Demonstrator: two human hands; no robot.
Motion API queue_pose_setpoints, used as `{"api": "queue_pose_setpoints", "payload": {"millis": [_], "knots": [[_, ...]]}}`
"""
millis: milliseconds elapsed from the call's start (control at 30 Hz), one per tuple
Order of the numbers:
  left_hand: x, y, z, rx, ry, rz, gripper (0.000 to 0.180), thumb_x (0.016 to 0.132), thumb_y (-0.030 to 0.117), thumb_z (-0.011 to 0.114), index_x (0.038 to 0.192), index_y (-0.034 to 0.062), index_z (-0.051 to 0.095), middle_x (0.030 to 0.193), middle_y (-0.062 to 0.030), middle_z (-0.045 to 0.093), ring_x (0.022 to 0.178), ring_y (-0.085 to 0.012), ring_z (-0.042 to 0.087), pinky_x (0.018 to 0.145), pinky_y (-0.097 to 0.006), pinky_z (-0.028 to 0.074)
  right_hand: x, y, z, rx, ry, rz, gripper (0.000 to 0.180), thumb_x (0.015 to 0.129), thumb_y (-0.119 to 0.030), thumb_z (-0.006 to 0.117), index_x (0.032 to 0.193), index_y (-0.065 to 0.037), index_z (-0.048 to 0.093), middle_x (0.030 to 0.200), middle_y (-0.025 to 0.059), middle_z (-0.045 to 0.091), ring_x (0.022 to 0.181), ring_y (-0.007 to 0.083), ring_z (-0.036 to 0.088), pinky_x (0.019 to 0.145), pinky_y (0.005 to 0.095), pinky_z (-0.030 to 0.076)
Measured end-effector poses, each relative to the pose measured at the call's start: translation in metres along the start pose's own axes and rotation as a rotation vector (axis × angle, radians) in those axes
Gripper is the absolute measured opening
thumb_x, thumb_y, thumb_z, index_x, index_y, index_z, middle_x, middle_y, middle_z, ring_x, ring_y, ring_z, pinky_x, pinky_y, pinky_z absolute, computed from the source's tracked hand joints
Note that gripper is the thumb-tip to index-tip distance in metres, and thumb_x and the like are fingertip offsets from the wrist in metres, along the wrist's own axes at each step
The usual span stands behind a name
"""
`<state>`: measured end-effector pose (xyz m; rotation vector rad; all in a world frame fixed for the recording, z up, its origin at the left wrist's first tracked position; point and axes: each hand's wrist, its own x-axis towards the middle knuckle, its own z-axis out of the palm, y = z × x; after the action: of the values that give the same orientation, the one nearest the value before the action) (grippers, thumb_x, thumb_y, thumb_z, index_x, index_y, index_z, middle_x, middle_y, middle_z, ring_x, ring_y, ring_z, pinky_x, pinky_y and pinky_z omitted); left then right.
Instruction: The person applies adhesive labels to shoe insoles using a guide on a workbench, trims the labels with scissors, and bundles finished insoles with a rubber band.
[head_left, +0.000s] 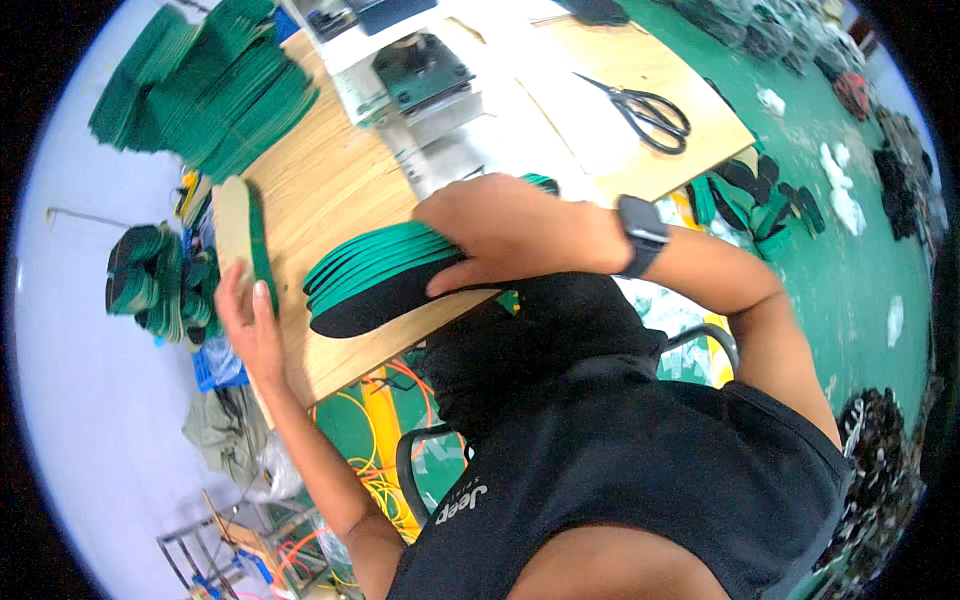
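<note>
My right hand [535, 230], with a dark watch on its wrist, grips a stack of insoles [375, 270] at the table's near edge. The stack has green layered edges and a black face turned toward me; its thumb presses that face and its fingers go over the top. My left hand [252, 325] is at the table's left edge, fingers stretched out and apart. Just beyond its fingertips lies an insole piece with a beige face [236, 225] and a green edge. Whether the fingertips touch that piece, I cannot tell.
A white sewing machine [430, 120] stands at the table's far side. Black-handled scissors [650, 115] lie on the wooden table [345, 185] to the right. Tall green insole stacks [205, 90] are at far left, more [150, 285] below them. Loose insoles [760, 200] lie at right.
</note>
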<state>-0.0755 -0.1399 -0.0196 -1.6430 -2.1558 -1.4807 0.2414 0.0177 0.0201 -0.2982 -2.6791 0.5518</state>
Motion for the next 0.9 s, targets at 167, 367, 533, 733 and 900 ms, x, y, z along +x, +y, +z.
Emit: {"api": "queue_pose_setpoints", "payload": {"millis": [167,367,533,733,900], "knots": [[0.004,-0.014,-0.009,0.73,-0.049,-0.092,0.061,0.078,0.029,0.072,0.127,0.0013,0.05,0.136,-0.0248,0.039,0.117,-0.0406,0.045,0.099,-0.041,0.037,-0.086,0.032,-0.101,-0.184,0.364,0.238,0.057,0.074,-0.04,0.076,0.115,-0.006,0.057,0.097,0.0147,0.065,0.091,0.0292,0.063,0.079,0.0374,0.05],[0.01,-0.033,-0.026,0.061,0.054,-0.373,0.049,0.086,0.027,0.065,0.123,-0.0019,0.052,0.114,-0.0174,0.058,0.098,-0.0232,0.056,0.089,-0.034,0.042,-0.112,0.128,-0.197,0.243,0.643,0.598,0.058,0.083,-0.033,0.067,0.123,0.006,0.052,0.1,0.0119,0.066,0.086,0.0177,0.062,0.074,0.0288,0.051],[-0.011,-0.019,-0.039,-0.44,0.31,-0.569,0.044,0.089,0.027,0.061,0.117,-0.0057,0.054,0.113,-0.0108,0.059,0.098,-0.0166,0.054,0.089,-0.03,0.041,-0.112,0.212,-0.191,0.16,0.214,0.959,0.06,0.083,-0.047,0.064,0.114,0.005,0.061,0.102,0.0169,0.065,0.09,0.0228,0.062,0.079,0.0338,0.048],[-0.04,-0.049,-0.069,-0.124,0.193,-0.711,0.051,0.091,0.032,0.058,0.126,-0.005,0.05,0.124,-0.0131,0.054,0.113,-0.0198,0.05,0.098,-0.031,0.036,-0.132,0.243,-0.174,-0.028,0.233,0.956,0.081,0.077,-0.061,0.064,0.123,0.006,0.053,0.112,0.0211,0.061,0.099,0.0305,0.058,0.086,0.0383,0.044],[0.017,-0.01,-0.054,0.02,-0.045,-0.638,0.073,0.087,0.04,0.062,0.138,-0.0055,0.036,0.133,-0.0185,0.045,0.118,-0.0223,0.047,0.102,-0.031,0.034,-0.181,0.269,-0.17,-0.403,-0.019,0.713,0.08,0.077,-0.048,0.072,0.135,-0.002,0.042,0.128,0.0216,0.052,0.116,0.0331,0.053,0.098,0.0408,0.044]]}}
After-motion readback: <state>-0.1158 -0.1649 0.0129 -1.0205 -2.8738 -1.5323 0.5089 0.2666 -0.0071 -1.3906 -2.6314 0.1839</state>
